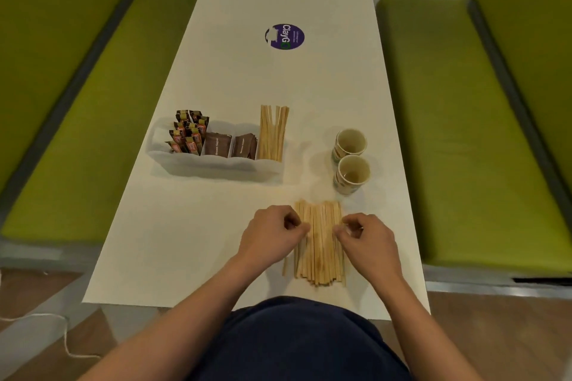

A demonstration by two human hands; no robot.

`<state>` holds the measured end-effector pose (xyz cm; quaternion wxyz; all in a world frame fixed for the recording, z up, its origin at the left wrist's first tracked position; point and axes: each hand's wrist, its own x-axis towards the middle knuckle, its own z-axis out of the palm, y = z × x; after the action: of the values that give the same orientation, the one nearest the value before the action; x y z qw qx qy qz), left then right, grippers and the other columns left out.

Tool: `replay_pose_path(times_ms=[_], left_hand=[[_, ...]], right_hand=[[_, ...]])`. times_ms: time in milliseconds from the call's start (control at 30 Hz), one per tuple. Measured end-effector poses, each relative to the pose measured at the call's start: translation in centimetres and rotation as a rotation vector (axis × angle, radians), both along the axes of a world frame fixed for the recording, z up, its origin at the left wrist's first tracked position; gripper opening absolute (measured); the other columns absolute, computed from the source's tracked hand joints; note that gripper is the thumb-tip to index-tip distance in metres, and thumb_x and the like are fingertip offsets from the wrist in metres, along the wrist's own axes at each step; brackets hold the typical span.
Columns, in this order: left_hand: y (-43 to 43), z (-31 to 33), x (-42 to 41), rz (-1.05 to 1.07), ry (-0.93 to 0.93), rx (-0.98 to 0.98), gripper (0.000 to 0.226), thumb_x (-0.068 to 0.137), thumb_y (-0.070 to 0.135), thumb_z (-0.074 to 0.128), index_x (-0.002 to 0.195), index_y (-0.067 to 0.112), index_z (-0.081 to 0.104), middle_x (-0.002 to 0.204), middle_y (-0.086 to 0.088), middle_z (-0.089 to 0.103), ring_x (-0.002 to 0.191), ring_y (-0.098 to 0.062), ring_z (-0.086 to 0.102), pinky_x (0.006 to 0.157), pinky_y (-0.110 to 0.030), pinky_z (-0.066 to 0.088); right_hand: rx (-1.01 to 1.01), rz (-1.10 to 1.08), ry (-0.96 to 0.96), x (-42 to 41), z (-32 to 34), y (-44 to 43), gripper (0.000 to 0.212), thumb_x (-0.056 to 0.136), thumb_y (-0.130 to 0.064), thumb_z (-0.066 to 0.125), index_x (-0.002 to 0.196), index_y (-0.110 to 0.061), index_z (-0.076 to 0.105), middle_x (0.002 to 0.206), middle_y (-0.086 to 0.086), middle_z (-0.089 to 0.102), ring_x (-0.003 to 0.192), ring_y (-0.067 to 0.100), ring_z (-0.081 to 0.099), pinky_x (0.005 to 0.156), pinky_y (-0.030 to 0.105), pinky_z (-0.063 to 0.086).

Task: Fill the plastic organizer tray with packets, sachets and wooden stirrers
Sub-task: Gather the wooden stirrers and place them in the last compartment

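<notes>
**A:** Scoreboard, please. How full is the plastic organizer tray (216, 164)?

**B:** Well on! Orange-and-brown sachets (187, 137) stand packed in a compartment towards the left. Two stacks of brown packets (230, 146) fill the middle. An upright bunch of wooden stirrers (272, 133) takes the right-end slot. The far-left end looks bare from here, though the cloudy wall hides some of it.

**A:** So what's left?

**B:** By my reckoning, the loose stirrers (320, 246). They lie as a flat pile on the surface (185, 241), close to the person and well apart from the tray. One stick sits askew at the pile's left edge.

**A:** And the hands?

**B:** One on each side! The left hand (272, 237) sits at the pile's left edge and the right hand (370, 240) at its right edge. All the fingers (297, 225) are curled in. Thumb and forefinger tips on each hand look to be nipping the outermost sticks near the far half. The pile lies between the hands, flat on the surface, not lifted.

**A:** Anything else nearby?

**B:** Two paper cups (351, 159), just beyond the pile and to the right of the tray.
</notes>
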<state>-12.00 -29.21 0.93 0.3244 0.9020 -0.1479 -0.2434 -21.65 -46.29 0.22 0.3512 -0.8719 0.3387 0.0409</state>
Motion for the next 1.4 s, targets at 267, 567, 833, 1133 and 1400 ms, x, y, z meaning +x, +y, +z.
replay_pose_path(times_ms=[267, 567, 833, 1133, 1400], left_hand=[[-2.0, -0.5, -1.6, 0.036, -0.037, 0.145, 0.032, 0.079, 0.062, 0.07, 0.081, 0.03, 0.065, 0.078, 0.013, 0.066, 0.075, -0.01, 0.064, 0.068, -0.034, 0.056], [-1.9, -0.4, -0.8, 0.171, 0.106, 0.018, 0.009, 0.08, 0.028, 0.072, 0.077, 0.02, 0.077, 0.075, 0.008, 0.071, 0.075, -0.01, 0.067, 0.077, -0.038, 0.061], [-0.4, 1.4, 0.4, 0.29, 0.252, -0.262, 0.009, 0.086, 0.014, 0.074, 0.078, 0.012, 0.076, 0.074, -0.006, 0.071, 0.063, -0.019, 0.068, 0.055, -0.03, 0.059], [0.0, 7.9, 10.0, 0.39, -0.127, -0.555, 0.006, 0.089, 0.011, 0.074, 0.087, 0.007, 0.077, 0.069, -0.006, 0.073, 0.058, -0.013, 0.069, 0.055, -0.024, 0.058], [-0.8, 5.7, 14.9, 0.367, -0.188, -0.404, 0.011, 0.089, 0.019, 0.072, 0.08, 0.015, 0.076, 0.067, -0.002, 0.073, 0.06, -0.019, 0.073, 0.064, -0.04, 0.065]], right_hand=[[-0.032, 0.001, 0.017, 0.2, -0.6, 0.4, 0.031, 0.088, -0.044, 0.073, 0.11, -0.022, 0.073, 0.098, -0.005, 0.074, 0.093, 0.015, 0.067, 0.082, 0.033, 0.056], [0.179, -0.105, -0.005, 0.9, -1.5, -0.7, 0.007, 0.086, -0.032, 0.073, 0.084, -0.029, 0.079, 0.077, -0.013, 0.073, 0.078, 0.012, 0.072, 0.077, 0.043, 0.064], [0.391, -0.123, -0.111, 1.4, -0.4, -1.3, 0.012, 0.091, -0.024, 0.072, 0.082, -0.029, 0.077, 0.079, -0.008, 0.075, 0.078, 0.014, 0.075, 0.073, 0.039, 0.066], [0.502, -0.128, -0.331, 2.3, 2.1, 0.0, 0.006, 0.093, -0.023, 0.073, 0.094, -0.027, 0.076, 0.084, -0.004, 0.075, 0.081, 0.016, 0.072, 0.067, 0.028, 0.062], [0.505, -0.216, -0.546, 4.6, 3.3, 1.1, 0.007, 0.094, -0.023, 0.073, 0.096, -0.028, 0.076, 0.088, -0.004, 0.075, 0.087, 0.018, 0.071, 0.066, 0.028, 0.062]])
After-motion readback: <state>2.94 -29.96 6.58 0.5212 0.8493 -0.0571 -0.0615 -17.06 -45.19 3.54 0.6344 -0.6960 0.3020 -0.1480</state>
